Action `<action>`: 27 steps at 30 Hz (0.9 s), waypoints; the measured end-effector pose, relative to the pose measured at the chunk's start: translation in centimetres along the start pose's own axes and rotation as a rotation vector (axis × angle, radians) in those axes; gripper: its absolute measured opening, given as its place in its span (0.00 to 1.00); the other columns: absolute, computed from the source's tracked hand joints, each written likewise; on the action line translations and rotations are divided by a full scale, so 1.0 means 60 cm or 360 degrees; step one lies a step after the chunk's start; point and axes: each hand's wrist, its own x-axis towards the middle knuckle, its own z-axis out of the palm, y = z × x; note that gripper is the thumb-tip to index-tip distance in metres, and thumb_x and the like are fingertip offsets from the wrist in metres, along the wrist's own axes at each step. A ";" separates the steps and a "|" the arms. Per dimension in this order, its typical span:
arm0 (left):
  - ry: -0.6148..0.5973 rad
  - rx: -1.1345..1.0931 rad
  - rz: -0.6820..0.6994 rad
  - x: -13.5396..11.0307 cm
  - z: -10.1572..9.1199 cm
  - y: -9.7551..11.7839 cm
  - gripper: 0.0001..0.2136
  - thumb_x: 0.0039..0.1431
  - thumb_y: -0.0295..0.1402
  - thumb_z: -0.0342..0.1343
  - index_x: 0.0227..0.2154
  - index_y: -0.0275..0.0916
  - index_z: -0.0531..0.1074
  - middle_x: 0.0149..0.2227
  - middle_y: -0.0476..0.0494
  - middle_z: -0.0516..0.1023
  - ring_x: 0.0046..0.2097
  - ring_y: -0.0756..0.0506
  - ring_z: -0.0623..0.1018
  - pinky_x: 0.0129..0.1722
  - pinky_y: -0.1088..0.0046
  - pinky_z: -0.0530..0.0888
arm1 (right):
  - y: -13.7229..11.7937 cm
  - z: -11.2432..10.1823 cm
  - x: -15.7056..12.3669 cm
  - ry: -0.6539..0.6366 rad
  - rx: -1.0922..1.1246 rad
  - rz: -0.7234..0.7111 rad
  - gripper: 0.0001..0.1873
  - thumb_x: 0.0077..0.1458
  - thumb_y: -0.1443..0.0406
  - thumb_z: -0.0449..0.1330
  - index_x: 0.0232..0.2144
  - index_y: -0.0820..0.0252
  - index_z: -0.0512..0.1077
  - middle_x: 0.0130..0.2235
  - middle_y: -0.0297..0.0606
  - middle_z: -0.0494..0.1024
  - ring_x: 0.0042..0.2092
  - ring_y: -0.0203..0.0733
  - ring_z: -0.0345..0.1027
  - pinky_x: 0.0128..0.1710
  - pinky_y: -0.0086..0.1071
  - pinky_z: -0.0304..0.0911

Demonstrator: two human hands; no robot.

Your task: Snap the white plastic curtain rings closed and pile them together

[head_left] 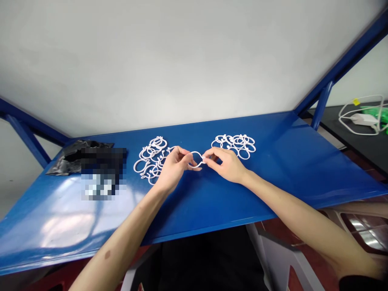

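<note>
Between my two hands is a white plastic curtain ring (197, 153), held just above the blue table. My left hand (177, 163) pinches its left side between thumb and fingers. At its right end, my right hand (226, 162) grips the tips where the ring's ends meet; whether they are fastened is too small to tell. Left of my left hand lies a loose pile of white rings (147, 153), several with ends sticking up. A second group of white rings (244, 141) lies just beyond my right hand, partly hidden by it.
The blue table (212, 210) has a light wall (182, 60) behind it and slanted blue frame bars at both ends. A black plastic bag (69, 155) lies at the left, beside a blurred-out patch. On a dark surface at the right sits a white charger with cable (363, 119).
</note>
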 end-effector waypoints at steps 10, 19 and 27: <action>0.0063 0.1155 0.0897 -0.006 0.006 -0.010 0.07 0.64 0.38 0.59 0.38 0.42 0.78 0.39 0.44 0.81 0.41 0.44 0.78 0.46 0.66 0.75 | 0.004 -0.003 0.000 0.0110 -0.0068 0.0041 0.06 0.64 0.63 0.59 0.33 0.57 0.72 0.47 0.40 0.82 0.37 0.39 0.78 0.40 0.36 0.74; -0.0035 0.0282 0.0274 0.009 0.004 -0.027 0.17 0.56 0.45 0.65 0.41 0.38 0.78 0.37 0.43 0.83 0.35 0.45 0.81 0.36 0.69 0.78 | 0.005 0.001 -0.004 0.0070 0.0000 0.0054 0.09 0.65 0.62 0.61 0.48 0.53 0.73 0.41 0.35 0.85 0.39 0.41 0.81 0.42 0.35 0.76; -0.0046 0.0442 0.0260 0.010 -0.001 -0.034 0.13 0.57 0.44 0.64 0.36 0.38 0.81 0.36 0.42 0.85 0.34 0.46 0.81 0.36 0.71 0.77 | 0.015 0.007 -0.008 0.0020 -0.0065 -0.0074 0.07 0.67 0.65 0.59 0.43 0.55 0.77 0.38 0.35 0.84 0.37 0.40 0.79 0.37 0.33 0.73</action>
